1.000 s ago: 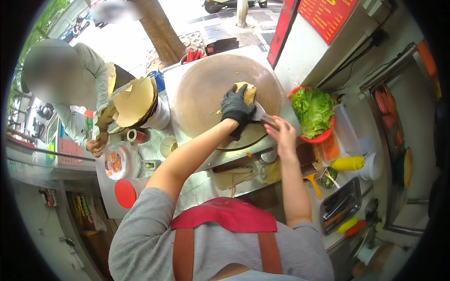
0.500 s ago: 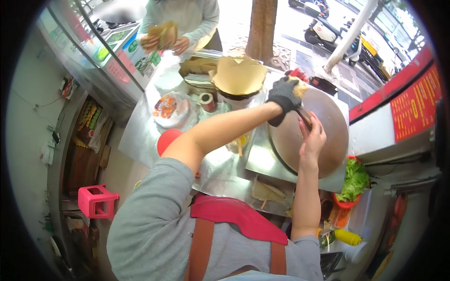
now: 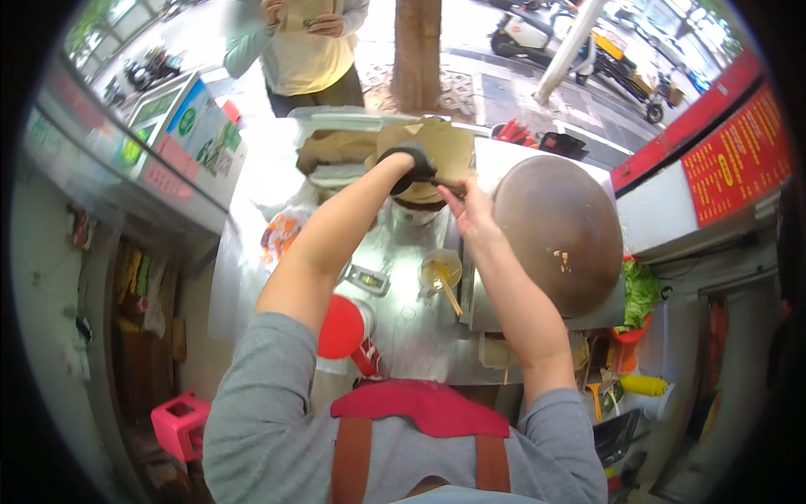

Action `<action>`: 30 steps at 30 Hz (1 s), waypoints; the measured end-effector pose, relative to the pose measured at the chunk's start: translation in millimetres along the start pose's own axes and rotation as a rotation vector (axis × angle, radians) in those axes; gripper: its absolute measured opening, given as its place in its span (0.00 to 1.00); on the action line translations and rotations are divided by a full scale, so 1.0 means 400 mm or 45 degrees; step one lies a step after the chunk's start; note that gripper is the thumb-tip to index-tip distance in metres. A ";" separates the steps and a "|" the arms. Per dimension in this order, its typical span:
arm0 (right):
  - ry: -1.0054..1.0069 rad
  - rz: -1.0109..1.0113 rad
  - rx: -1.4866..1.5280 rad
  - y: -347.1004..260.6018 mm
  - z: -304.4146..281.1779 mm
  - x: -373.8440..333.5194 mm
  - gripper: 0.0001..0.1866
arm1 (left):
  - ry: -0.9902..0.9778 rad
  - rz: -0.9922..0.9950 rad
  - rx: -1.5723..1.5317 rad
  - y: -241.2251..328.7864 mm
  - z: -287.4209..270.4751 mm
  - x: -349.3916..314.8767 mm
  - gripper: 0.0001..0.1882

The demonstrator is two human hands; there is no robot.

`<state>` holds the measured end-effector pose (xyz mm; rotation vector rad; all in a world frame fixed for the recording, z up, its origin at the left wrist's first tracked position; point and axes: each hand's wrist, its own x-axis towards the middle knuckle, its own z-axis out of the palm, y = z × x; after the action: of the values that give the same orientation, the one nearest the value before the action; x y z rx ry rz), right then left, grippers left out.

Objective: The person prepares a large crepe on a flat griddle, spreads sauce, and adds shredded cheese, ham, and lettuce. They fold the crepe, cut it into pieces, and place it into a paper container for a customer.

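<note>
My left hand point(image 3: 411, 166), in a dark glove, reaches over a container lined with brown paper point(image 3: 447, 147). Its fingers are mostly hidden against the paper, so their grip and anything in them cannot be made out. Beside it, at the container's near right side, my bare right hand point(image 3: 472, 210) is closed around the handle of a thin, dark tool point(image 3: 447, 181) that points toward the glove. Right of both hands lies a large round griddle point(image 3: 554, 206), with a few food crumbs point(image 3: 561, 259) on its surface.
Nearer me on the metal counter point(image 3: 407, 349) stand a cup of yellow liquid with sticks point(image 3: 440, 270) and a round red lid point(image 3: 340, 326). Lettuce point(image 3: 640, 294) sits right of the griddle. Across the counter stands a person point(image 3: 315, 55) holding a brown paper package point(image 3: 304, 14).
Both hands have swung left from above the griddle to the paper-lined container. The pale food earlier in my gloved hand no longer shows. The person opposite has raised the package.
</note>
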<state>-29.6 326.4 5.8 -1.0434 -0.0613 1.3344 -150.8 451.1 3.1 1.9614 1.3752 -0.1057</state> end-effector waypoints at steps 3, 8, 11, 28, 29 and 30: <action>0.140 0.118 0.058 0.027 -0.013 0.017 0.13 | -0.239 -0.067 0.208 0.008 0.001 0.047 0.16; 0.175 0.121 -0.003 0.041 -0.030 0.033 0.16 | -0.339 0.046 0.420 0.017 0.051 0.160 0.23; 0.097 0.092 -0.178 -0.003 -0.046 -0.035 0.17 | -0.197 0.078 0.489 0.013 0.066 0.172 0.23; 0.364 -0.443 0.406 -0.282 -0.638 -0.443 0.16 | 0.089 0.156 0.686 0.043 0.118 0.143 0.25; 0.369 -0.435 0.407 -0.279 -0.665 -0.456 0.15 | 0.103 0.151 0.714 0.046 0.116 0.130 0.25; 0.377 -0.445 0.409 -0.281 -0.684 -0.464 0.14 | 0.124 0.148 0.744 0.049 0.113 0.119 0.25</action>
<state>158.3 31.9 15.9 -0.8961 0.1804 0.8317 -99.1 458.0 -41.5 2.5499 1.3924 -0.3998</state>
